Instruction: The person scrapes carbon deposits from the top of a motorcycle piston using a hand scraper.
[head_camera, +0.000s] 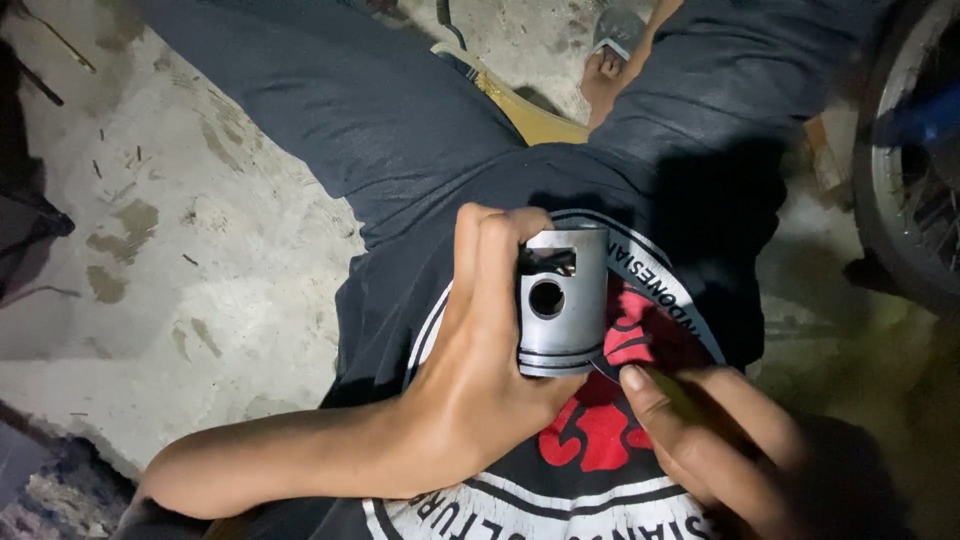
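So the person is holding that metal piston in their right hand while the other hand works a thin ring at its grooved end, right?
Not quite: the head view shows the left hand holding the metal piston. The right hand works the thin ring at its grooved end.

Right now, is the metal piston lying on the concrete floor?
No, the left hand holds the piston up above the lap, off the floor.

Grey metal piston (563, 300) with a smooth, dull satin sheen and machined ring grooves, thin dark metal ring (604, 371) at its base, soft matt dark cloth shirt (420, 150) with a flat print, rough stained concrete floor (170, 240), shiny metal wheel rim (885, 150)
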